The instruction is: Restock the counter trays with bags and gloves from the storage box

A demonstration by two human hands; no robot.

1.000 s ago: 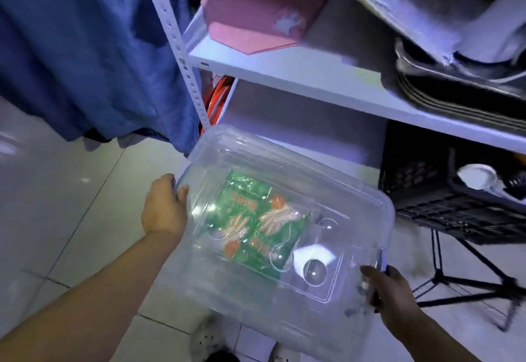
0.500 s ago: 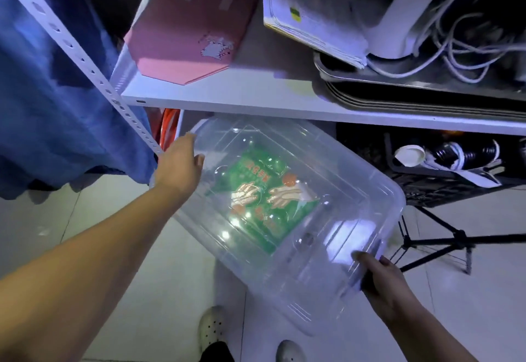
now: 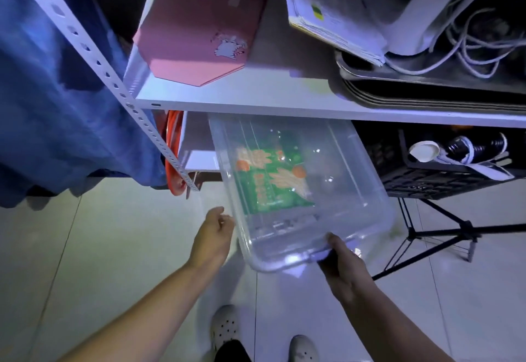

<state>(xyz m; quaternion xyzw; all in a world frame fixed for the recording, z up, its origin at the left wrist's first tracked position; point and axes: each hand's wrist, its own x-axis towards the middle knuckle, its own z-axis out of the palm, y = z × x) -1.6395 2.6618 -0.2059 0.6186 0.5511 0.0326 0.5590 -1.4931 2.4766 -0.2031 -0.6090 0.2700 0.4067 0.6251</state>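
a clear, rectangular plastic storage box (image 3: 327, 191) with a lid is held tilted, its far end tucked under the white shelf board (image 3: 256, 97) ahead of both hands and its near end hanging out over the tiled floor (image 3: 99, 248). the right hand (image 3: 344, 270) is curled round the near rim at the corner, thumb on top and fingers hidden beneath. the left hand (image 3: 213, 239) is seen just beside the box's near left corner, fingers loosely bent and nothing held; whether the fingertips touch the wall cannot be told. a flat green packet printed with orange hands (image 3: 273, 182) is seen through the lid, lying forward of the right hand, between the two hands' lines of reach.

the box is judged light, since only the one flat packet shows inside, and stiff, though thin walls of this kind may flex. the smooth plastic is likely slippery, so the moulded rim or end handle is the place to be gripped, one hand at each end. with one corner held, a twist or a tip is to be expected, and the packet may slide. a black mesh crate (image 3: 427, 179) sits to the right of the right hand, close to the box's side.
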